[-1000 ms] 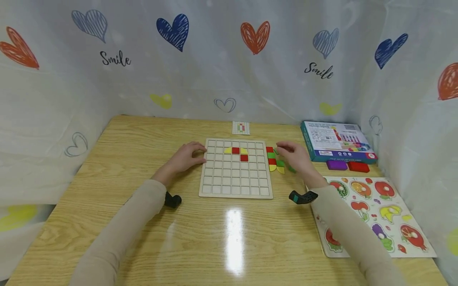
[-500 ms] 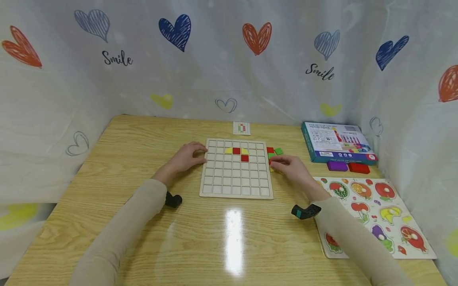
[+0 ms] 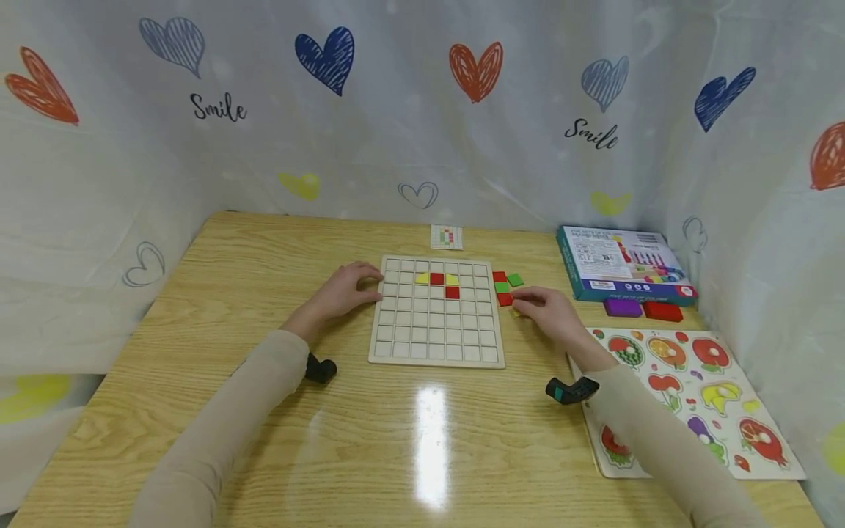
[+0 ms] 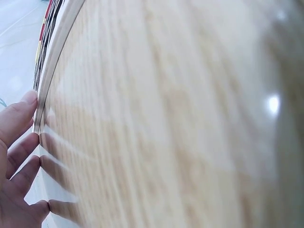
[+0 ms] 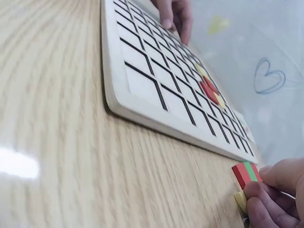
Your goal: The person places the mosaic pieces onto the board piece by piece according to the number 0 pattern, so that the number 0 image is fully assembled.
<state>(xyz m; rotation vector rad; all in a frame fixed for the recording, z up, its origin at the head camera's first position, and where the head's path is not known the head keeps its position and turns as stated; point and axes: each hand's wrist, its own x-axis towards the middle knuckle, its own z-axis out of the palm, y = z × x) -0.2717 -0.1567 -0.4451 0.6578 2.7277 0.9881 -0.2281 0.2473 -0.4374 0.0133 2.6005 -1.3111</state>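
Observation:
A square wooden grid board (image 3: 419,334) lies on the table, with several yellow and red tiles in its upper cells, among them a red square tile (image 3: 452,292). My left hand (image 3: 339,292) rests fingertips against the board's left edge, also shown in the left wrist view. Right of the board, my right hand (image 3: 548,312) has thumb and fingers together at a yellow rounded tile (image 5: 241,201), which they partly cover. Beside these fingertips a row of red and green tiles (image 3: 502,287) lies along the board. Another green tile (image 3: 515,279) lies behind the fingers.
A small pattern card (image 3: 447,237) lies behind the board. At the right stand a boxed set (image 3: 623,260), a purple block (image 3: 623,307) and a red block (image 3: 663,311). A fruit puzzle board (image 3: 766,396) lies under my right forearm.
My right hand has come down from the green tile to the yellow tiles, then drawn slightly right. The yellow tile below the red one has left its spot. My left hand stays put.

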